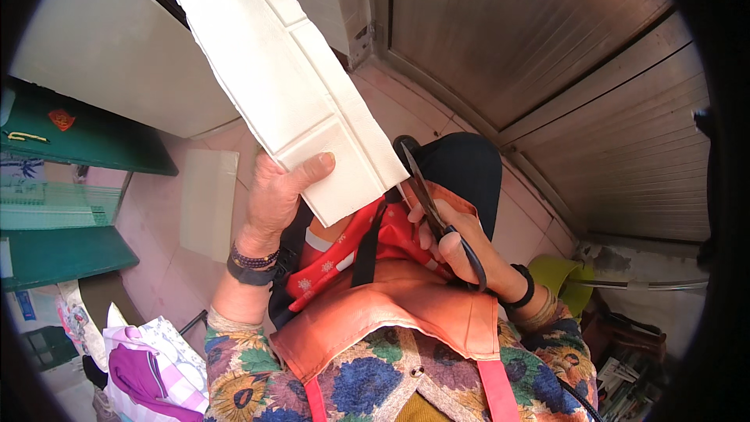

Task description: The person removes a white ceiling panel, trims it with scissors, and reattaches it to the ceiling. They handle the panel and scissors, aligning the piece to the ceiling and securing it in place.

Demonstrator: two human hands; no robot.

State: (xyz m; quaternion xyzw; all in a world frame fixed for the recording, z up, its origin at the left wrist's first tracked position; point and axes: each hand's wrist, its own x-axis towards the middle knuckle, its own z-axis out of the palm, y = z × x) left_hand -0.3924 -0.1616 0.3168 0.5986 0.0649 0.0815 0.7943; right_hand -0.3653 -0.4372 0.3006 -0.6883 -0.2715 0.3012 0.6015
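Note:
My left hand [280, 191] is closed on the near left edge of a long white foam panel [273, 62] with brick-like grooves. Its thumb lies on top of the panel and the other fingers are hidden beneath. My right hand [459, 242] grips a pair of scissors [422, 187] with dark handles. The blades point up and away, close by the panel's near right corner; whether they touch it I cannot tell. Beneath both hands lies a red patterned cloth [391, 230] and an orange-brown apron [391, 305] over my lap.
A flat off-white piece [209, 203] lies on the pink tiled floor [156, 258] at left. Green shelving [86, 133] stands beyond it, with folded purple and white cloths [148, 367] nearer. Ribbed metal doors [531, 23] rise at far right. A yellow-green bin [574, 277] stands at right.

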